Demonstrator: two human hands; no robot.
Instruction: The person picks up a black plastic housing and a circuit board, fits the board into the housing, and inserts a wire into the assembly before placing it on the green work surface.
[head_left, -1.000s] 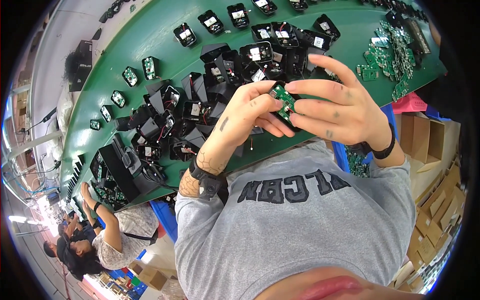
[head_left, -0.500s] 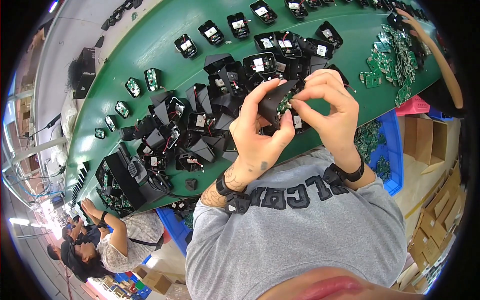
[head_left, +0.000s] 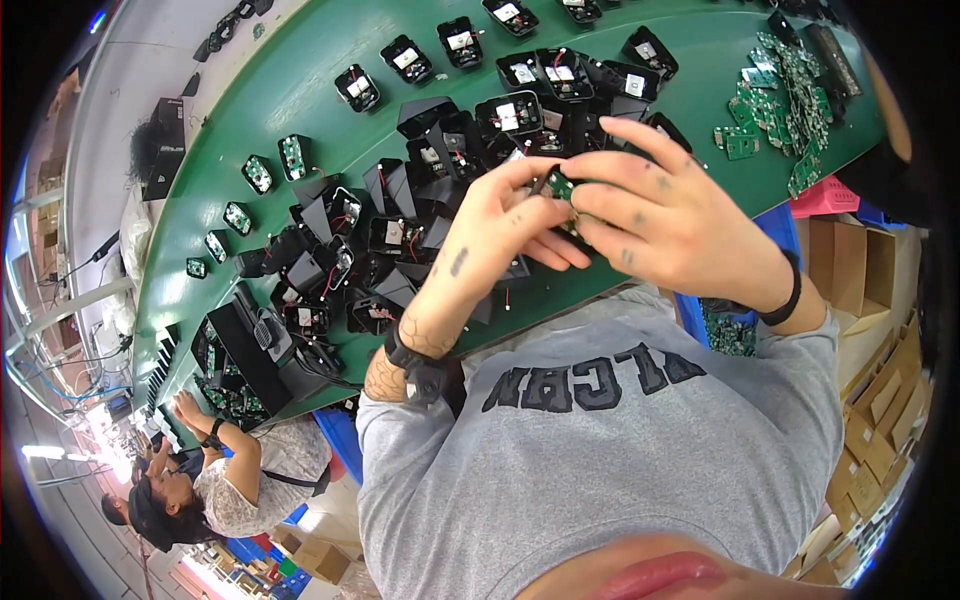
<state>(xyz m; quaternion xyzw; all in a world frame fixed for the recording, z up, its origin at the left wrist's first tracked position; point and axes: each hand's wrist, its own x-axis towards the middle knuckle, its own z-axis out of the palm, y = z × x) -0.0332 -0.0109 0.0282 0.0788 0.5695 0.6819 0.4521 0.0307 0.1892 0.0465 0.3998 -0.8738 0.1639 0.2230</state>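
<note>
Left end: a co-worker [head_left: 262, 487] in a patterned top, one hand near the surface's edge. Green surface [head_left: 320, 120], curved by the lens. On its left part, five small black cases [head_left: 292, 158] fitted with green boards, set in a spaced line. Nearer, a black box [head_left: 247, 360], with circuit boards beside it. Centre: a heap of black shells [head_left: 397, 235], several with red wires. Left hand [head_left: 512, 212]: thumb against the front of a dark housing with a green board [head_left: 562, 187], fingers curled behind, gripping it. The housing sits between both hands, above the surface. Right hand [head_left: 655, 215]: fingertips at the housing, index finger raised apart (thumb hidden; whether it pinches, cannot tell). Right end: a pile of loose green boards [head_left: 790, 115], a pink tray [head_left: 826, 198] and an open cardboard box [head_left: 850, 268].
</note>
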